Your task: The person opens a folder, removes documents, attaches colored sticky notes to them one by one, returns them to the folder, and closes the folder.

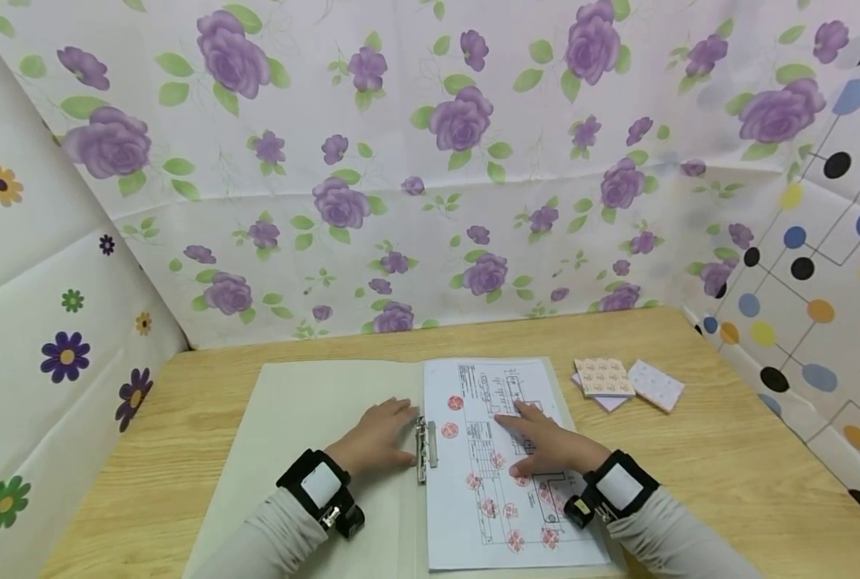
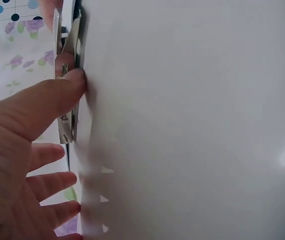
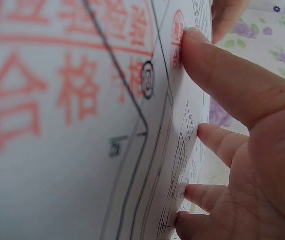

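An open pale folder (image 1: pixel 307 410) lies on the wooden table. On its right side is a printed sheet (image 1: pixel 450 507) with line drawings and several red round stamps. A metal clip (image 1: pixel 422 462) sits along the fold at the sheet's left edge. My left hand (image 1: pixel 375 438) rests on the folder's left cover, thumb beside the clip and fingers spread, as the left wrist view also shows with the clip (image 2: pixel 66 127) close by. With fingers spread, my right hand (image 1: pixel 551 442) touches the sheet; the right wrist view shows its thumb and fingertips against the printed paper (image 3: pixel 132 190).
To the right of the folder lie small patterned pads: a peach one (image 1: pixel 604 376) overlapping a lilac one (image 1: pixel 611 402), and a pale one (image 1: pixel 657 386) beside them. Flowered sheeting (image 1: pixel 401 265) hangs behind the table (image 1: pixel 690 474); dotted sheeting (image 1: pixel 821 338) is on the right.
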`<state>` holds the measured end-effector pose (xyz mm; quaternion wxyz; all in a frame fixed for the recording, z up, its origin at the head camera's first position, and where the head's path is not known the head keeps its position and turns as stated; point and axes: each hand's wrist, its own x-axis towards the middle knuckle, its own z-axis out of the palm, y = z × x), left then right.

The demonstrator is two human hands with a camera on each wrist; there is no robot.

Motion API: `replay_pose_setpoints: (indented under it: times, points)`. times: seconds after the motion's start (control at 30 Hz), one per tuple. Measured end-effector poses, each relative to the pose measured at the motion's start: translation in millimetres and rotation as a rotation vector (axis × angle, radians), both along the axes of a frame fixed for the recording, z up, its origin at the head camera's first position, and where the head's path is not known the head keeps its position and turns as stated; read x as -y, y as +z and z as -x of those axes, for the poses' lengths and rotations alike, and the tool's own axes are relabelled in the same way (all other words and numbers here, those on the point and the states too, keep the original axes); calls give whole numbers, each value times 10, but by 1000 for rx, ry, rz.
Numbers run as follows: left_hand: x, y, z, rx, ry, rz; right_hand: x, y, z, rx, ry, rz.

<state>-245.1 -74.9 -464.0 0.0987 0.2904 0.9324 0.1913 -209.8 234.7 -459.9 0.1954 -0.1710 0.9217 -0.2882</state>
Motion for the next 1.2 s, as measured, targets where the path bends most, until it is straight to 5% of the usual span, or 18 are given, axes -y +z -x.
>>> replay_pose_setpoints:
  times: [0.4, 0.7, 1.2]
  points:
    - [-74, 70, -66, 76, -37, 111, -7, -29, 16, 7, 4, -10]
    - [-138, 110, -93, 55, -48, 184, -22, -43, 24, 2, 10, -8]
    - [-242, 137, -118, 54, 11, 179, -3, -49, 5, -15, -13, -23]
